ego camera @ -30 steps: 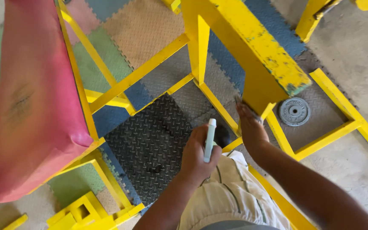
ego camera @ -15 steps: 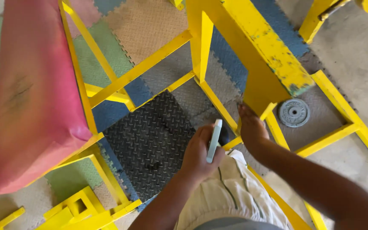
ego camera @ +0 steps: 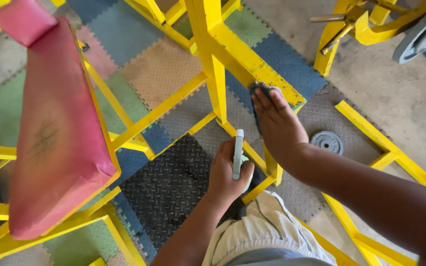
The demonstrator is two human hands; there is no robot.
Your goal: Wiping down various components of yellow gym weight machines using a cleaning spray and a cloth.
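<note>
My left hand point(ego camera: 229, 173) grips a pale green spray bottle with a white nozzle point(ego camera: 238, 153), held upright just in front of my knee. My right hand point(ego camera: 278, 125) presses a dark cloth point(ego camera: 258, 90) flat against the slanted yellow beam point(ego camera: 245, 54) of a metal gym frame, fingers spread over the cloth. Only the cloth's top edge shows above my fingertips. The beam's paint is chipped and scuffed near the cloth.
A worn red padded bench point(ego camera: 55, 133) lies at the left inside the yellow frame. Coloured foam floor tiles point(ego camera: 159, 74) and a black tread plate point(ego camera: 168, 187) lie below. A small grey weight plate point(ego camera: 327, 142) rests on the floor at right; a larger plate point(ego camera: 422, 32) hangs top right.
My right hand has moved up from the lower frame onto the slanted beam with the cloth. The view has shifted and the left hand's bottle stays upright.
</note>
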